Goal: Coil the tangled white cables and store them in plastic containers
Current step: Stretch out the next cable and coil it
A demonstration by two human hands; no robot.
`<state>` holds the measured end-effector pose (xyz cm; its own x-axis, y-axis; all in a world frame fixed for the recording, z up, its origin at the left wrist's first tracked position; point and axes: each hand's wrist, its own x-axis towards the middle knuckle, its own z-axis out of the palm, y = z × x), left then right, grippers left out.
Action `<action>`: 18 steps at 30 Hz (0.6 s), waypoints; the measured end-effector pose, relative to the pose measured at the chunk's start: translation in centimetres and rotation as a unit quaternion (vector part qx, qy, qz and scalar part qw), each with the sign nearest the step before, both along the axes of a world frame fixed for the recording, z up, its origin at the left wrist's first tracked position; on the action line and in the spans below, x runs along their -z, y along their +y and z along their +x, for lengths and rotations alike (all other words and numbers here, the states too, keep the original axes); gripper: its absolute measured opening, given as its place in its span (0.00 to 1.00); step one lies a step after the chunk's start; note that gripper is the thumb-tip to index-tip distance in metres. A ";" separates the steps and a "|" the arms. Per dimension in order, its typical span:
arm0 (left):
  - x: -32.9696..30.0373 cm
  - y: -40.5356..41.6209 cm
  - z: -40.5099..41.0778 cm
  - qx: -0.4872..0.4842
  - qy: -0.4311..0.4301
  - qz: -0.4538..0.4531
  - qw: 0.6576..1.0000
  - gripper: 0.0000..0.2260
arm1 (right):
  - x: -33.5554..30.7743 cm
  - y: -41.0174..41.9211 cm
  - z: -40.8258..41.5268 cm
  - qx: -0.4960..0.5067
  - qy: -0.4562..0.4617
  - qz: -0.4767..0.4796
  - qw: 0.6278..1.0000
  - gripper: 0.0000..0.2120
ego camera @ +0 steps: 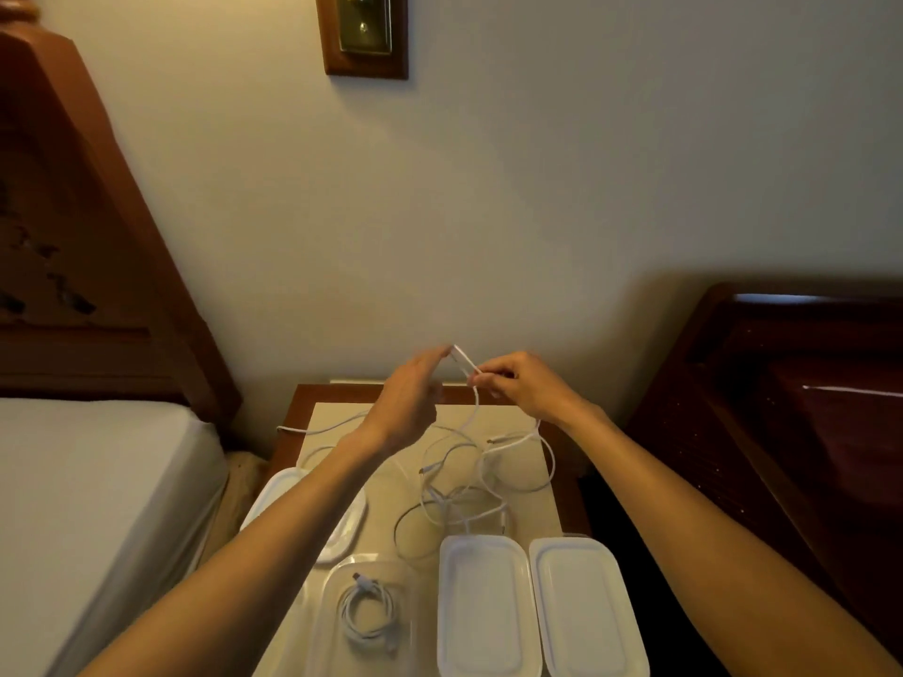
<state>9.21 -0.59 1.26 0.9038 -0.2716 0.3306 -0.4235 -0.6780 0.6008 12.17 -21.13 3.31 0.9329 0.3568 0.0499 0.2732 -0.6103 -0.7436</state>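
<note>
Head view, white cable [464, 362] pinched between both hands

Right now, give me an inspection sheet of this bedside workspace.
Surface: small wooden table, pale top.
Job's things: coiled cable in an open container; two white lidded containers beside it; another under the left forearm.
Clutter: nothing seen.
Grips: left hand fingertips at the cable end; right hand pinches it.
Cables: tangled white cables loose on top.
Surroundings: bed left, dark cabinet right.
</note>
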 end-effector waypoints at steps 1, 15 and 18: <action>-1.4 -0.2 0.3 0.020 0.005 -0.031 0.999 0.31 | -1.8 0.2 -0.3 -0.010 -0.007 0.006 1.000 0.08; -21.2 2.3 -1.4 -0.011 -0.235 -0.194 0.952 0.08 | -9.1 0.0 -3.6 -0.092 0.068 0.161 0.980 0.11; -22.2 3.8 -1.8 -0.084 -0.239 -0.131 0.959 0.10 | -8.6 0.9 -4.2 -0.051 0.053 0.145 0.987 0.13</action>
